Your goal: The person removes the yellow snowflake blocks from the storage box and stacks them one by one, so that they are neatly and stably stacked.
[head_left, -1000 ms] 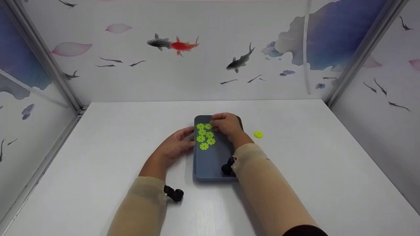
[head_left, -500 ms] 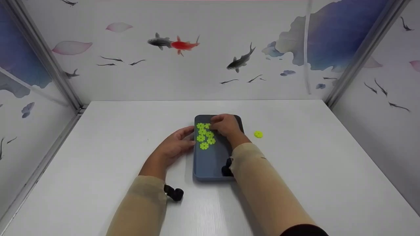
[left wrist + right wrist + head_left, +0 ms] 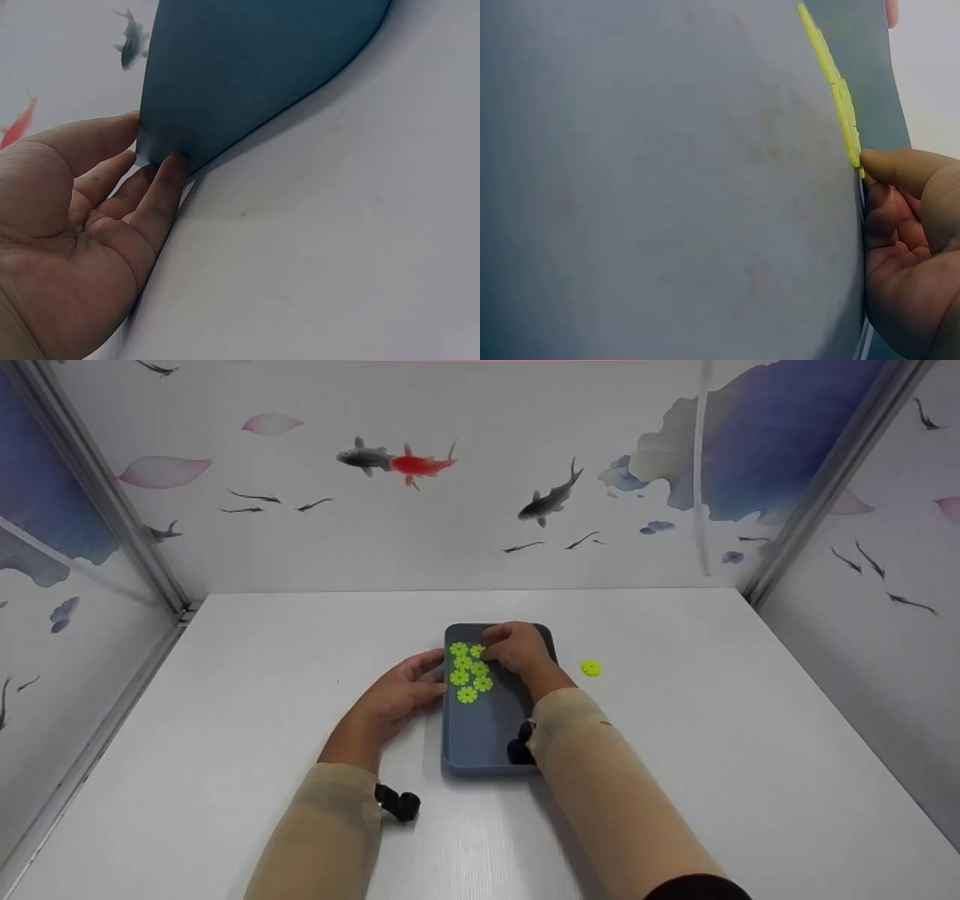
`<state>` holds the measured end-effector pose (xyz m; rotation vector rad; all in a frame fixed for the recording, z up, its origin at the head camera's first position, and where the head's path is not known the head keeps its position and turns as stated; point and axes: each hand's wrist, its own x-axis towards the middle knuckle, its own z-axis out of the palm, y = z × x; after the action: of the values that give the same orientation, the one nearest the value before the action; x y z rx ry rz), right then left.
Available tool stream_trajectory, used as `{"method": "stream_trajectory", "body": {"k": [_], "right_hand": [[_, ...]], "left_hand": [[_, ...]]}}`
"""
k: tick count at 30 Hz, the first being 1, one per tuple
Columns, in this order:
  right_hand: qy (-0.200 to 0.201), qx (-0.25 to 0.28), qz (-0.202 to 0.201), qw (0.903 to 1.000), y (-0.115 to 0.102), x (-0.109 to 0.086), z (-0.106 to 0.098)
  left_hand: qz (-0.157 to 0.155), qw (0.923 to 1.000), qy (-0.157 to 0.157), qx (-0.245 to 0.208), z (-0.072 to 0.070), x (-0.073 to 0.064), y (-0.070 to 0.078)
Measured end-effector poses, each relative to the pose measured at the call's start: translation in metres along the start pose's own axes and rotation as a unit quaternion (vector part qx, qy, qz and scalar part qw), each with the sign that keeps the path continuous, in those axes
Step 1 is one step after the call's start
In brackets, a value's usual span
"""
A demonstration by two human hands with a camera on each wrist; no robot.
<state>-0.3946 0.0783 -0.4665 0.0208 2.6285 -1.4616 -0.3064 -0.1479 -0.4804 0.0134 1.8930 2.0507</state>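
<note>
A grey-blue tray (image 3: 480, 739) lies lengthwise in the middle of the table. Several yellow-green snowflake discs (image 3: 466, 694), flat with notched edges, are grouped in two rough columns on its upper left part. My left hand (image 3: 403, 690) touches the tray's left side; in the left wrist view thumb and fingertips rest against the outer wall (image 3: 255, 67). Over the tray's far right part, my right hand (image 3: 519, 649) pinches the snowflake disc (image 3: 477, 650) at the column's far end. The right wrist view shows the thumb tip at the discs' edge (image 3: 847, 124), fingers curled below.
One more snowflake disc (image 3: 591, 667) lies on the white table (image 3: 675, 720) right of the tray. Small black devices are worn on both wrists. A printed panel (image 3: 465, 525) with fish closes off the back, and similar panels stand left and right.
The right hand has dropped slightly and drawn a little nearer over the far disc, which has shifted very slightly. The left hand and the tray stay in place.
</note>
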Motion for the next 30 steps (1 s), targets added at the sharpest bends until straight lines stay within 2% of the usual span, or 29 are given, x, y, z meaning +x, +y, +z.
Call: {"method": "stream_trajectory", "body": {"k": [9, 16, 30], "right_hand": [[0.002, -0.022, -0.012, 0.9997, -0.0040, -0.0058, -0.0016], [0.021, -0.069, -0.043, 0.9965, -0.0005, -0.0022, 0.0015], [0.013, -0.072, -0.031, 0.9968, 0.0000, -0.0048, -0.0003]], "left_hand": [[-0.001, 1.0000, 0.002, 0.007, 0.0011, -0.0007, 0.0010], [-0.002, 1.0000, 0.004, -0.004, 0.0000, -0.0018, 0.0012], [-0.004, 1.0000, 0.001, -0.004, 0.0000, -0.0010, -0.0008]]}}
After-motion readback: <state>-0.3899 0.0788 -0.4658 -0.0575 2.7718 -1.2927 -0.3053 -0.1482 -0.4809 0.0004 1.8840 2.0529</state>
